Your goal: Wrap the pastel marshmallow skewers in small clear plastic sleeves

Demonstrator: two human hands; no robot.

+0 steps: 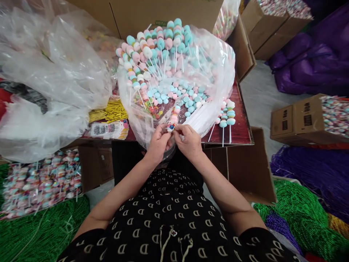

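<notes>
Here we go: my left hand (157, 143) and right hand (188, 142) are up together, right at the front edge of the table (237, 127), both closed on one candy skewer (172, 118). My fingers (178, 129) are pinched tight around its lower end, and the bright bit there is too small to make out. The skewer stands almost upright between my hands, just in front of the clear bag (218, 62), and nearly touches its near rim.

That bag is packed! A big heap of pink, blue and white skewers (160, 47) fills it, sticks poking every which way. To the right, a few loose skewers (226, 116) lie on the dark red tabletop, right near the table's right edge. Over on the left, yellow twist ties (109, 111) and printed cards (109, 130) sit by a billowing plastic sheet (51, 80).

Past the table's edges, cardboard boxes (302, 120) crowd in, with green beads (40, 233) low on the left and purple beads (302, 171) on the right. A strip of grey floor (261, 91) shows to the right.
</notes>
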